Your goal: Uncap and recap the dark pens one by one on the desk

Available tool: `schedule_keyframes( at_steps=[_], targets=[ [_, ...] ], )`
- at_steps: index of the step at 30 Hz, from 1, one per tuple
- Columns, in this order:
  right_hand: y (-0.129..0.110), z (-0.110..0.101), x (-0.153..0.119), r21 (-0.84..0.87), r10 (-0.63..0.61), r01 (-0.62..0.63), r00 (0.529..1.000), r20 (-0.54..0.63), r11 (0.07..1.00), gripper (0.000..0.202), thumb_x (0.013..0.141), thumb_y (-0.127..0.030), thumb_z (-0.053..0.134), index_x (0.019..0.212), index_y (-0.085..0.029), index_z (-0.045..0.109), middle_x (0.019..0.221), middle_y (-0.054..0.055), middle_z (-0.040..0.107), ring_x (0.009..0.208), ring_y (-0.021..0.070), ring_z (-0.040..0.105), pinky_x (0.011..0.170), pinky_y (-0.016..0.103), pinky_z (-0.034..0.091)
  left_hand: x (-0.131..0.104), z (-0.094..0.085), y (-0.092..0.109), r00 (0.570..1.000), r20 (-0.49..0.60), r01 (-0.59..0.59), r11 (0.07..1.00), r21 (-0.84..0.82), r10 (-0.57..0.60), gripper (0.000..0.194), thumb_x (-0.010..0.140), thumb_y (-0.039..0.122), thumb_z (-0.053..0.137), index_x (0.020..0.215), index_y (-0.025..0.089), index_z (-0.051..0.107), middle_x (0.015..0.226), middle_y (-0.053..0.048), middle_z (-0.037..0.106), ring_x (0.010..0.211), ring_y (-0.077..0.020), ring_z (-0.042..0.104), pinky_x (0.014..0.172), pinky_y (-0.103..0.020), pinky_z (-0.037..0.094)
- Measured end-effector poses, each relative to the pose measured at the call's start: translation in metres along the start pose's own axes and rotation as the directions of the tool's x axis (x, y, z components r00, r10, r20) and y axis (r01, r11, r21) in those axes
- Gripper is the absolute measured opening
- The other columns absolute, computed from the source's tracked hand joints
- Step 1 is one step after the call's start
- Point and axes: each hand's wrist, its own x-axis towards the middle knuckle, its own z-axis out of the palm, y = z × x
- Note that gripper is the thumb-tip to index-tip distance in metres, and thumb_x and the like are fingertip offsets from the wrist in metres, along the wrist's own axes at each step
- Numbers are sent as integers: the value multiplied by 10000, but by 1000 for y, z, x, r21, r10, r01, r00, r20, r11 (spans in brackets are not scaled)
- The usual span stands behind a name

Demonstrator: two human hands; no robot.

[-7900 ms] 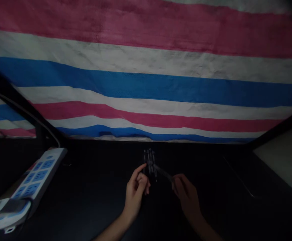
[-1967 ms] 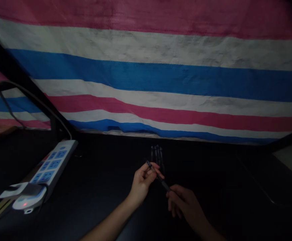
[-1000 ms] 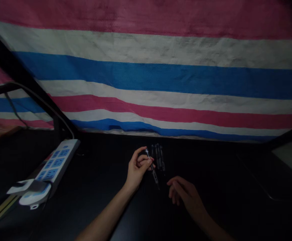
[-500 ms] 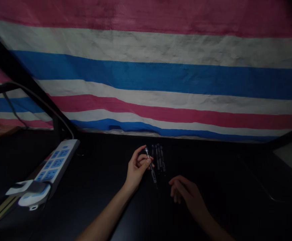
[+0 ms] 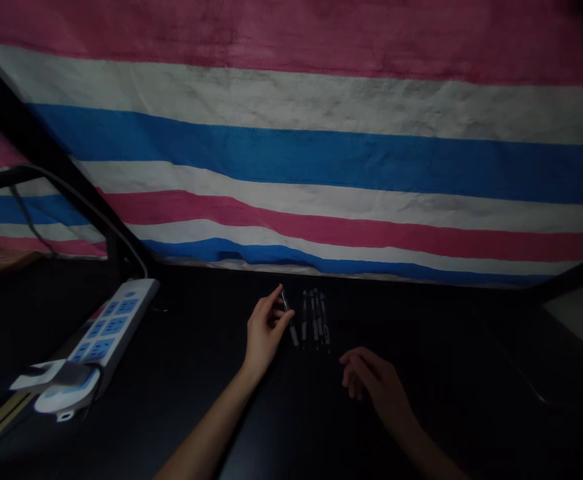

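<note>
Between the thumb and fingers of my left hand point(image 5: 264, 333) is a slim pen point(image 5: 294, 335) with a clear barrel and a dark grip, tilted with its tip toward me and low over the black table. Just right of it, several similar pens point(image 5: 314, 321) lie side by side in a close row, roughly parallel; the dim light blurs their edges. My right hand point(image 5: 375, 381) hovers or rests nearer to me, right of the row and apart from it. Its fingers are loosely bent and spread a little, with nothing visible in them.
A white power strip point(image 5: 116, 333) with blue sockets and a plugged-in adapter point(image 5: 66, 375) lies at the left, its cable trailing. Behind the black table point(image 5: 196, 427) hangs a striped pink, white and blue sheet point(image 5: 321, 160). A dark frame post point(image 5: 61, 160) slants at left.
My left hand has moved left and slightly away from me with the pen, opening a gap to the row of pens. My right hand has barely moved.
</note>
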Motion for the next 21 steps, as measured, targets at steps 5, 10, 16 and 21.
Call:
schedule_keyframes(
  at_steps=[5, 10, 16, 21],
  targets=[
    [2, -2, 2, -43, -19, 19, 1000, -3, 999, 371, 915, -480, 441, 857, -158, 614, 620, 12, 600, 499, 107, 542, 464, 214, 396, -1, 1, -6, 996, 76, -41, 998, 38, 38, 433, 826, 217, 580, 1254, 264, 531, 1101, -53, 548, 818, -142, 645, 716, -300, 560],
    [-1, -10, 7, -314, -187, 165, 982, -41, 935, 256, 922, -399, 453, 971, -201, 608, 832, 47, 663, 730, 164, 643, 621, 265, 507, -2, -1, -8, 985, 139, -131, 970, 204, 103, 367, 828, 91, 472, 1163, 213, 560, 1073, -61, 606, 882, -174, 635, 790, -348, 529],
    [4, -19, 15, -632, -405, 402, 902, 149, 662, 346, 924, -255, 425, 1264, -240, 485, 1252, 82, 579, 1160, 218, 547, 974, 407, 464, -6, -5, -3, 950, 278, -259, 857, 445, 143, 270, 762, 12, 447, 907, 203, 571, 851, -39, 616, 829, -222, 583, 740, -382, 490],
    [12, -20, 19, -658, -404, 420, 895, 188, 625, 423, 936, -249, 403, 1359, -257, 399, 1343, 79, 523, 1233, 221, 500, 1026, 443, 438, -9, 2, 2, 910, 381, -320, 859, 399, 162, 234, 791, 45, 470, 926, 214, 560, 870, -38, 613, 852, -229, 557, 758, -391, 480]
  ],
)
